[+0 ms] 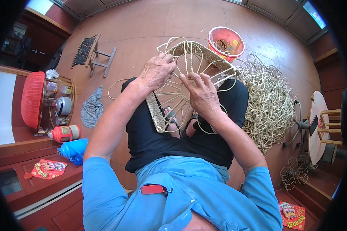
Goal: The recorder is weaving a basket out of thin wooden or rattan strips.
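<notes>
A woven piece of pale cord (156, 113) rests across my knees, with a braided band along its edge, thin spokes round a centre ring and loose loops. My left hand (157, 71) is at its upper left, fingers closed on a cord among the spokes. My right hand (202, 94) is just right of the centre, fingers bent and closed on the cords, its thumb largely hidden. My feet in sandals show beneath the piece.
Behind stands a red bucket (230, 52); a big cord heap (270, 107) lies right, beside a round wooden stool (317, 154). To the left are a small stool (86, 50), a cloth (91, 107), a shelf with red cover (32, 100), and red (69, 133) and blue (73, 148) flasks.
</notes>
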{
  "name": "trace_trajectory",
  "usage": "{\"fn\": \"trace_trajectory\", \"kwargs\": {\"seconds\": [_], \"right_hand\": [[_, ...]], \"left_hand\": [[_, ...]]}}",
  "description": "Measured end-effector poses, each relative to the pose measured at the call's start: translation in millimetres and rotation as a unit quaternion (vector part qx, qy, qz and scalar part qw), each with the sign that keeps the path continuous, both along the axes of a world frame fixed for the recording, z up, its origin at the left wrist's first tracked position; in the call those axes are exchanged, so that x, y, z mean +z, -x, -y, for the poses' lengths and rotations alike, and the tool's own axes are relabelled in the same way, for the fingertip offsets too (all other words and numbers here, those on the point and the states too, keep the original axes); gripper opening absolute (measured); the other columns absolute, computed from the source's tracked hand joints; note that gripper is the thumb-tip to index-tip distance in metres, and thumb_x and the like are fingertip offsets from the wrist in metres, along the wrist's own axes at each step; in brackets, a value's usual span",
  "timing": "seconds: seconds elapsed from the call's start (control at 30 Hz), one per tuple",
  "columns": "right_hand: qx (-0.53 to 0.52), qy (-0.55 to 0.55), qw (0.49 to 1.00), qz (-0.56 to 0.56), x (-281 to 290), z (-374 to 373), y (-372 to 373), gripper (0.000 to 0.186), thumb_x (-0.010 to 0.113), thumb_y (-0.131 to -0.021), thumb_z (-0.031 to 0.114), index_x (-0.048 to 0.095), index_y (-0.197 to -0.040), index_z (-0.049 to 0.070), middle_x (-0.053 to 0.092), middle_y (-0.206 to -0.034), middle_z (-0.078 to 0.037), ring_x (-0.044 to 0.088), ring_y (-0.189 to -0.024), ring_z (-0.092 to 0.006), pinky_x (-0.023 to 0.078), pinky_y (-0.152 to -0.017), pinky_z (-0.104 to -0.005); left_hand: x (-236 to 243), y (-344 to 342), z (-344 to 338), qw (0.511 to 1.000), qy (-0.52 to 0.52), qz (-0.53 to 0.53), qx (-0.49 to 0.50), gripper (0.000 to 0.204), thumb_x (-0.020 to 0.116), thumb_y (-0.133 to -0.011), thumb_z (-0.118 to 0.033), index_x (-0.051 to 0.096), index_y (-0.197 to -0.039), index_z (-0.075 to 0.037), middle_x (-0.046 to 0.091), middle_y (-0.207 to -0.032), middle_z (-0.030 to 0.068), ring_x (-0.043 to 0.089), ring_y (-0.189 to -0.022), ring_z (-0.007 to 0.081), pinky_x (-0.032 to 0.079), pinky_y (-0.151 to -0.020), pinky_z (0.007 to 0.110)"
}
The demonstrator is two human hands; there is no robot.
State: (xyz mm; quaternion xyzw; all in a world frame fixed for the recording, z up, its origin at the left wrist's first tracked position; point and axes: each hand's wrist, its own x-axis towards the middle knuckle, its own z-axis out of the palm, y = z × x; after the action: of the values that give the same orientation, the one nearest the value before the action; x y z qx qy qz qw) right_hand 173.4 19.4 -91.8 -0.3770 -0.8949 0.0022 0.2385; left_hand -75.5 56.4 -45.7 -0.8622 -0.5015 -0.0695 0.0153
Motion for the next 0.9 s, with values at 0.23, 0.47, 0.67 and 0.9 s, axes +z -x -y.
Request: {"fn": "trace_trajectory", "kwargs": {"seconds": [0.23, 0.47, 0.67, 0.9], "right_hand": [[0.000, 0.003, 1.000, -0.001, -0.5, -0.2, -0.2, 0.075, 0.072, -0.086, 0.008, 0.060, -0.159, 0.020, 0.060, -0.142, -0.006, 0.056, -0.129, -0.0316, 0.057, -0.101, -0.0427], [0.000, 0.000, 1.000, -0.010, 0.7, 0.2, 0.0, 0.074, 0.071, -0.086, 0.006, 0.062, -0.158, 0.020, 0.060, -0.141, -0.006, 0.056, -0.128, -0.0314, 0.056, -0.104, -0.0435], [0.003, 0.010, 0.998, -0.055, 0.1, -1.5, -1.8, 0.066, 0.069, -0.087, 0.003, 0.066, -0.151, 0.017, 0.063, -0.137, -0.005, 0.058, -0.127, -0.0309, 0.054, -0.108, -0.0432], [0.011, 0.022, 0.994, -0.108, 7.1, -3.7, -0.6, 0.046, 0.072, -0.089, 0.010, 0.069, -0.135, 0.012, 0.067, -0.135, -0.006, 0.059, -0.127, -0.0344, 0.052, -0.111, -0.0456]], "left_hand": [[0.9, 3.8, 0.2, 0.997, 0.040, 0.058, 0.010, 0.018, 0.080, -0.092, -0.016, 0.074, -0.108, -0.010, 0.073, -0.105, 0.0077, 0.071, -0.109, 0.0309, 0.056, -0.100, 0.048], [-17.8, 11.7, -3.7, 0.999, 0.000, -0.031, -0.043, 0.015, 0.075, -0.095, -0.015, 0.073, -0.110, -0.011, 0.075, -0.107, 0.0067, 0.072, -0.112, 0.0291, 0.057, -0.097, 0.046], [-2.9, 2.2, 39.9, 0.968, -0.209, -0.029, -0.138, 0.020, 0.072, -0.096, -0.017, 0.073, -0.114, -0.010, 0.073, -0.106, 0.0077, 0.072, -0.117, 0.0287, 0.057, -0.110, 0.043], [-11.5, -32.3, 126.4, 0.994, -0.054, 0.069, -0.067, 0.018, 0.070, -0.096, -0.015, 0.071, -0.113, -0.009, 0.059, -0.079, 0.0049, 0.067, -0.074, 0.0235, 0.055, -0.069, 0.039]]}}
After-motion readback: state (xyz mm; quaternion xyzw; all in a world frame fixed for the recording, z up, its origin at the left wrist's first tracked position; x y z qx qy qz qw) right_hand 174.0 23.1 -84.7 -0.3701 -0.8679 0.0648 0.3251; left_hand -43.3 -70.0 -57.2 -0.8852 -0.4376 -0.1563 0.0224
